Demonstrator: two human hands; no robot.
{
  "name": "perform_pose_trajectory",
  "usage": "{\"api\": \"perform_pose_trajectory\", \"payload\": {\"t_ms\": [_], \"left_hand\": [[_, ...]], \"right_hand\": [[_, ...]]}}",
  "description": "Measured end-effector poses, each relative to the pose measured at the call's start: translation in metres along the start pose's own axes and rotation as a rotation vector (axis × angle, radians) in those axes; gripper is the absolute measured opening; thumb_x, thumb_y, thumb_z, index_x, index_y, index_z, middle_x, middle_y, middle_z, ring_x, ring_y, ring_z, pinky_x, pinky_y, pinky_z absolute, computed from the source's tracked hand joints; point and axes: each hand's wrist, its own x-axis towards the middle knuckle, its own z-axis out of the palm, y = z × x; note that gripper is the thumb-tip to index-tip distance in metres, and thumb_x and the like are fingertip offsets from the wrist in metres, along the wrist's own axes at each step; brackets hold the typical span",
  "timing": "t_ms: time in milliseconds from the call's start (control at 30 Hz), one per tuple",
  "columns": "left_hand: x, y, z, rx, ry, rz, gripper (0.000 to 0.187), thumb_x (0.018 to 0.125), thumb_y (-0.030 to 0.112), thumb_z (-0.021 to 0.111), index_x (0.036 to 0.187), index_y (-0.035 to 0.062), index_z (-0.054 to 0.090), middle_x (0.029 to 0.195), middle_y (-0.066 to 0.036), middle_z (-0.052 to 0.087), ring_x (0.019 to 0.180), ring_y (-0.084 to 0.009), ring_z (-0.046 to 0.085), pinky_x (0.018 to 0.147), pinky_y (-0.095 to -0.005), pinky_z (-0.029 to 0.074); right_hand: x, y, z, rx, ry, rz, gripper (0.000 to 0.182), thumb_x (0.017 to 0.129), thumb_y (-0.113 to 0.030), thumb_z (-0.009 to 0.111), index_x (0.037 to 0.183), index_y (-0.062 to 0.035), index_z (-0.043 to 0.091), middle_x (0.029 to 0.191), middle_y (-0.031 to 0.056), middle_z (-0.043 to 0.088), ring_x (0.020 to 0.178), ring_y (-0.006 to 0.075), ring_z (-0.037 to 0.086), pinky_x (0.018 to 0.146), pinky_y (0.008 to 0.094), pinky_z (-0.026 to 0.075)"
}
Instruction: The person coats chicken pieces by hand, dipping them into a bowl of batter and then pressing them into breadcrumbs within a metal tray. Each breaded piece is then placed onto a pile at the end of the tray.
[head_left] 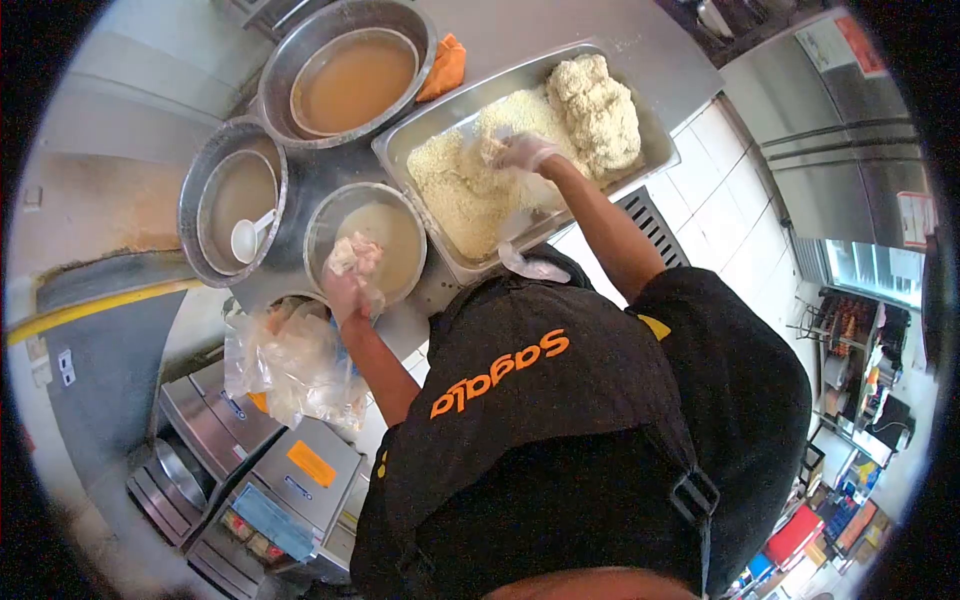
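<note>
My left hand (346,292), in a clear glove, grips a piece of raw chicken (357,256) above the rim of a bowl of cloudy liquid (385,228). Over the deep metal tray (392,150) my right hand (527,153), also gloved, reaches down into pale, crumbly breading (450,185). Its fingers are bent together at a small flour-coated lump, whose kind is not clear. A heap of coated pieces (597,115) is piled at the tray's far right end, just beyond that hand.
Two larger basins stand behind: one with brownish liquid (358,85), another with a white ladle (250,237). An orange cloth (445,68) lies beside the tray. An open plastic bag (290,365) sits left of my left forearm. Steel units (300,470) stand lower left.
</note>
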Motion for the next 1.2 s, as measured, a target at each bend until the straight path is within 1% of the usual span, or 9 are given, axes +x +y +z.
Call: {"api": "perform_pose_trajectory", "payload": {"t_ms": [167, 467, 667, 733, 867, 933, 1033, 1100, 1200], "left_hand": [[0.013, -0.002, -0.006, 0.296, 0.031, 0.141, 0.02, 0.073, 0.005, 0.053, 0.092, -0.0004, 0.058, 0.081, -0.009, 0.061, 0.076, -0.0198, 0.057, 0.069, -0.0303, 0.044], [0.004, 0.037, 0.0, 0.458, 0.108, 0.207, 0.017, 0.069, 0.01, 0.058, 0.083, 0.0003, 0.061, 0.078, -0.012, 0.062, 0.072, -0.0234, 0.059, 0.067, -0.0303, 0.043], [0.013, 0.01, -0.013, 0.506, 0.01, 0.376, 0.02, 0.069, 0.016, 0.061, 0.083, 0.0026, 0.061, 0.075, -0.013, 0.06, 0.069, -0.0268, 0.057, 0.066, -0.0341, 0.043], [0.005, 0.025, -0.01, 0.524, -0.07, 0.25, 0.022, 0.069, 0.013, 0.057, 0.088, 0.0026, 0.06, 0.08, -0.012, 0.061, 0.075, -0.0272, 0.057, 0.068, -0.0341, 0.043], [-0.009, 0.059, 0.001, 0.544, -0.117, 0.276, 0.026, 0.067, 0.02, 0.064, 0.088, 0.0053, 0.061, 0.078, -0.015, 0.06, 0.073, -0.0298, 0.058, 0.067, -0.0368, 0.044], [-0.005, 0.047, 0.008, 0.59, -0.08, 0.272, 0.026, 0.067, 0.02, 0.064, 0.089, 0.0062, 0.062, 0.079, -0.016, 0.06, 0.075, -0.0305, 0.058, 0.067, -0.0372, 0.044], [0.001, 0.03, 0.032, 0.574, -0.033, 0.285, 0.025, 0.067, 0.02, 0.063, 0.088, 0.0068, 0.062, 0.08, -0.017, 0.06, 0.076, -0.032, 0.058, 0.067, -0.038, 0.045], [0.007, 0.019, 0.049, 0.587, -0.025, 0.307, 0.023, 0.068, 0.019, 0.062, 0.088, 0.0067, 0.062, 0.081, -0.017, 0.06, 0.076, -0.0326, 0.058, 0.068, -0.0383, 0.045], [0.006, 0.013, 0.068, 0.671, -0.074, 0.281, 0.022, 0.068, 0.015, 0.059, 0.088, 0.0063, 0.062, 0.081, -0.016, 0.061, 0.077, -0.0321, 0.058, 0.069, -0.0377, 0.045]], "right_hand": [[-0.04, -0.001, -0.043, -0.074, 0.387, 0.035, 0.042, 0.073, -0.026, 0.066, 0.106, -0.0017, 0.056, 0.096, 0.0117, 0.061, 0.085, 0.0204, 0.058, 0.074, 0.0296, 0.047], [-0.01, 0.095, -0.125, 0.887, 0.528, -0.045, 0.036, 0.071, -0.016, 0.067, 0.098, 0.0047, 0.055, 0.088, 0.0106, 0.06, 0.077, 0.0184, 0.059, 0.066, 0.0306, 0.049], [-0.029, 0.102, -0.166, -0.043, 0.592, 0.255, 0.038, 0.07, -0.028, 0.064, 0.103, -0.0093, 0.057, 0.095, 0.0118, 0.061, 0.086, 0.0246, 0.059, 0.074, 0.0336, 0.047], [-0.018, 0.115, -0.165, -0.251, 0.724, 0.313, 0.032, 0.074, -0.03, 0.057, 0.101, -0.0126, 0.059, 0.097, 0.0102, 0.061, 0.086, 0.0244, 0.059, 0.074, 0.0344, 0.047], [-0.025, 0.066, -0.145, -0.277, 0.762, 0.255, 0.031, 0.081, -0.034, 0.045, 0.099, -0.0124, 0.058, 0.102, 0.0107, 0.059, 0.091, 0.0281, 0.057, 0.077, 0.0374, 0.046], [-0.064, -0.035, -0.121, -0.659, 0.643, 0.025, 0.027, 0.084, -0.029, 0.043, 0.096, -0.0108, 0.058, 0.098, 0.0103, 0.059, 0.089, 0.0265, 0.058, 0.078, 0.0358, 0.047], [0.038, 0.026, -0.025, -0.252, 0.153, -0.39, 0.04, 0.079, -0.037, 0.053, 0.102, -0.0048, 0.058, 0.101, 0.0121, 0.059, 0.094, 0.0263, 0.056, 0.083, 0.0348, 0.043], [0.032, -0.019, 0.022, -0.077, 0.106, -0.201, 0.039, 0.077, -0.037, 0.056, 0.102, -0.0075, 0.059, 0.102, 0.0137, 0.058, 0.095, 0.0268, 0.055, 0.085, 0.0336, 0.041], [0.043, -0.037, 0.082, -0.194, 0.211, -0.478, 0.036, 0.078, -0.032, 0.05, 0.106, -0.0094, 0.055, 0.111, 0.0117, 0.054, 0.105, 0.0253, 0.049, 0.091, 0.0328, 0.036]]}}
